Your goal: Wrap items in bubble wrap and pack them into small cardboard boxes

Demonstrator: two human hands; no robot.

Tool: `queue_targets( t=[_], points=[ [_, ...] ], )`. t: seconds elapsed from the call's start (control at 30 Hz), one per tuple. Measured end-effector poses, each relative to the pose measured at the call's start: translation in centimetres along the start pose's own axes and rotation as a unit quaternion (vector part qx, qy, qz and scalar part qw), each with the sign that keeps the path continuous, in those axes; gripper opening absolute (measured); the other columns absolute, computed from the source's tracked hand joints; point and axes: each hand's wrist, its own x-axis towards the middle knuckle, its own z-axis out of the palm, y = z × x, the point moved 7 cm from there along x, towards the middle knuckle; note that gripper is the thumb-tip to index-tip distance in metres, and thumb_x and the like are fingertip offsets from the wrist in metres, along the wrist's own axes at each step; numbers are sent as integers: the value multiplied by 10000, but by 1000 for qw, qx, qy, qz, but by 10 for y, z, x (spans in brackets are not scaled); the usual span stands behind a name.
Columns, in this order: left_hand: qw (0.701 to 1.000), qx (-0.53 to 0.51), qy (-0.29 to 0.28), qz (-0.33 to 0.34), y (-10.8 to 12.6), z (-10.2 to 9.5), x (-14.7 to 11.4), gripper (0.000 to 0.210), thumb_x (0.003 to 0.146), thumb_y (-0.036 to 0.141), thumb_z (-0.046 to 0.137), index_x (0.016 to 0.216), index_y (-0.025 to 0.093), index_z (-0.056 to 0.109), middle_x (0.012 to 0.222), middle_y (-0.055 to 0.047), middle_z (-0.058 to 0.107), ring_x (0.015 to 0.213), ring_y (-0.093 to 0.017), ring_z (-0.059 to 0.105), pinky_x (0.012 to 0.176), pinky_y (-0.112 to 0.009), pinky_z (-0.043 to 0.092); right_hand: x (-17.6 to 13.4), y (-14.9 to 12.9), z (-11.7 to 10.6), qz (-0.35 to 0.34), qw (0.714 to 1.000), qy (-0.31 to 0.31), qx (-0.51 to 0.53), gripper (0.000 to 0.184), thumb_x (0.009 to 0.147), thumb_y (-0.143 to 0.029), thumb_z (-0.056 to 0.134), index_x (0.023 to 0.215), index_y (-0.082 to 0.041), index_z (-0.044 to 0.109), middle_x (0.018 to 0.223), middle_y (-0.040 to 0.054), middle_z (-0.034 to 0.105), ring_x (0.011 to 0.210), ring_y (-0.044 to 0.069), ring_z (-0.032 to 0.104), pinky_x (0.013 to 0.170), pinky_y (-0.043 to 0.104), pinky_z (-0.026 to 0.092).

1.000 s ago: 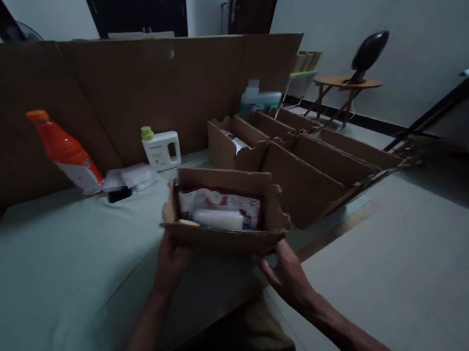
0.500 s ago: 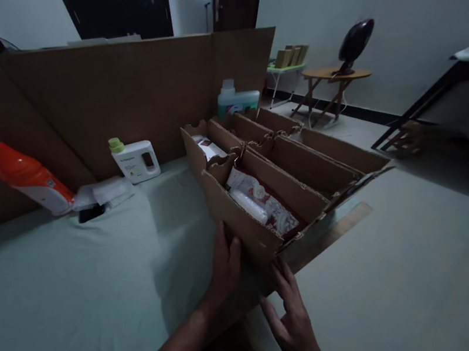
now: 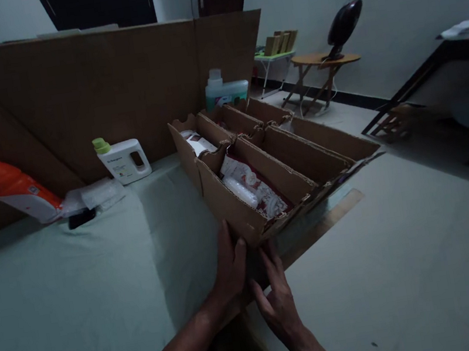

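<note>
A brown cardboard box [image 3: 233, 208] with several compartments stands at the table's edge, one corner towards me. My left hand [image 3: 231, 265] is open, its fingers stretched against the box's left side close to that corner. Just right of it, my right hand [image 3: 276, 302] is open too, thumb apart. Its fingertips reach the bottom of the near corner and are partly hidden there. In the nearest compartment lie a clear plastic-wrapped roll [image 3: 241, 191] and a dark red and white printed packet [image 3: 266, 191]. A white item [image 3: 200, 142] sits in the compartment behind.
On the green cloth [image 3: 101, 291] stand a white bottle with a green cap [image 3: 123, 162], a leaning orange bottle [image 3: 3, 179], plastic packets [image 3: 101, 194] and a dark flat object [image 3: 81, 218]. A teal bottle [image 3: 225, 92] is behind the box. A cardboard wall [image 3: 104, 83] borders the back.
The whole view has shifted, so most things appear further left and higher. Both hands stay at the box's near corner, my right fingertips now closer in against its bottom edge.
</note>
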Motion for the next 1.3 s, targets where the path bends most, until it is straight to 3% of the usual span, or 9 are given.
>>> queue_targets(
  t=[0.23, 0.47, 0.6, 0.8, 0.97, 1.1, 1.2, 1.3],
  points=[
    [999, 7, -18, -33, -6, 3, 3, 779, 970, 484, 420, 1601, 90, 190, 1700, -142, 137, 1583, -211, 89, 1294, -372, 59, 4, -2, 3, -6, 1000, 4, -3, 731, 965, -186, 530, 1624, -283, 229, 1675, 98, 231, 1538, 289, 261, 1191, 512, 394],
    [1000, -9, -27, -10, -2, 1, 11, 741, 947, 448, 464, 1571, 99, 266, 1683, -177, 188, 1573, -242, 154, 1290, -419, 110, 1, 3, 8, -2, 1000, 7, 7, 686, 969, -210, 521, 1607, -282, 280, 1653, 110, 279, 1523, 290, 298, 1186, 522, 391],
    [999, -28, -24, -14, -3, 3, 1, 750, 941, 458, 509, 1576, 141, 269, 1680, -158, 213, 1571, -256, 163, 1290, -448, 123, 0, 3, 7, -8, 1000, 18, 15, 656, 972, -199, 504, 1597, -257, 312, 1641, 122, 301, 1514, 288, 318, 1190, 527, 387],
    [997, -49, -39, -37, -6, 10, -13, 779, 957, 433, 516, 1607, 155, 189, 1706, -114, 120, 1583, -233, 98, 1299, -433, 88, -2, 6, 7, -6, 999, 23, 21, 616, 974, -185, 505, 1569, -252, 361, 1620, 127, 336, 1498, 285, 349, 1159, 519, 428],
    [998, -51, -27, -25, -8, -18, 4, 655, 922, 475, 563, 1487, 164, 447, 1592, -148, 414, 1485, -295, 372, 1258, -496, 242, -4, 7, 2, 10, 999, 13, 34, 496, 988, -232, 520, 1482, -228, 475, 1518, 136, 461, 1415, 280, 457, 1112, 487, 471],
    [998, -35, 29, -49, -7, -44, 24, 763, 870, 542, 623, 1495, 154, 421, 1551, -191, 444, 1403, -335, 470, 1178, -538, 359, -5, 5, -1, -10, 999, 13, 37, 433, 974, -200, 536, 1407, -220, 536, 1391, 129, 556, 1296, 263, 558, 1034, 436, 531],
    [998, -56, 5, -21, 0, -32, 32, 781, 870, 519, 629, 1515, 149, 388, 1584, -191, 398, 1417, -324, 456, 1188, -514, 357, -5, 2, 0, -30, 999, 12, 23, 502, 966, -170, 540, 1461, -233, 486, 1403, 124, 559, 1297, 262, 565, 1034, 429, 536],
    [997, -67, -19, 13, 2, -12, 24, 744, 900, 424, 590, 1546, 158, 333, 1630, -150, 340, 1503, -278, 337, 1262, -474, 242, -6, 1, 1, -31, 999, 9, 10, 562, 962, -163, 539, 1508, -252, 437, 1449, 115, 536, 1324, 268, 552, 1044, 440, 535]
  ],
)
